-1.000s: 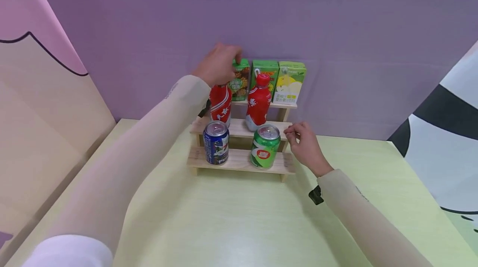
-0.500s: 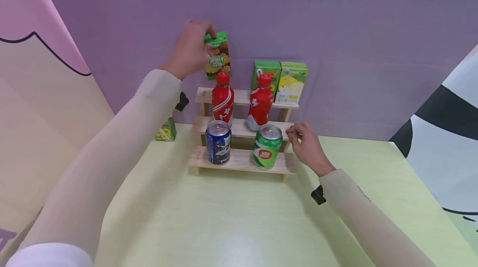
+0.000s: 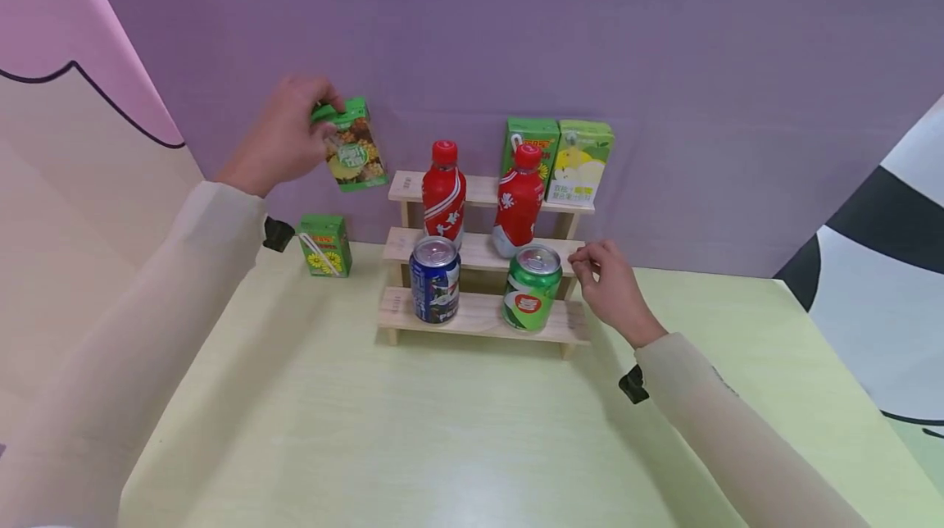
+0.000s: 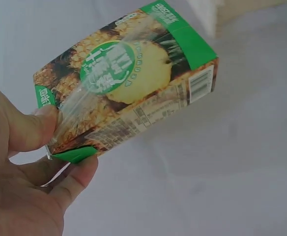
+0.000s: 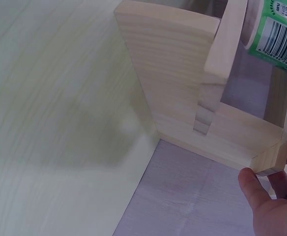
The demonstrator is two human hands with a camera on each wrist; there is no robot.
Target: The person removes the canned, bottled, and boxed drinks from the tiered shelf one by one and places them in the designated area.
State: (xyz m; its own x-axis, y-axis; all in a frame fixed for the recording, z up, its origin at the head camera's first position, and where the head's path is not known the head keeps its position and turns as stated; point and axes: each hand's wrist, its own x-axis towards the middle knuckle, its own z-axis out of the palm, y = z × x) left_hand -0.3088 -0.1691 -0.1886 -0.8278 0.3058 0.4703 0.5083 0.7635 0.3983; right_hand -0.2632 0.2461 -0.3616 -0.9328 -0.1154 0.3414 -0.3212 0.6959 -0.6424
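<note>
My left hand (image 3: 283, 138) pinches a green pineapple juice carton (image 3: 356, 152) by its top end, up in the air left of the wooden tiered shelf (image 3: 481, 316). In the left wrist view the thumb lies on the front of the carton (image 4: 129, 73), with fingers behind it. My right hand (image 3: 610, 292) grips the right end of the shelf's middle tier; the right wrist view has its thumb and fingers around the plank end (image 5: 270, 160). Two red bottles (image 3: 445, 192) stand on that tier. A blue can (image 3: 435, 286) and a green can (image 3: 529, 294) stand on the lowest.
On the top tier's right half are a green drink carton (image 3: 529, 133) and a pale green pear-pictured carton (image 3: 578, 167). Another green carton with a straw (image 3: 324, 248) stands on the table (image 3: 413, 421), left of the shelf. A purple wall (image 3: 664, 61) rises behind.
My left hand has lifted the pineapple juice carton off the top tier's left end and carried it leftward, then lower. The table carton has come into sight. My right hand stays at the shelf.
</note>
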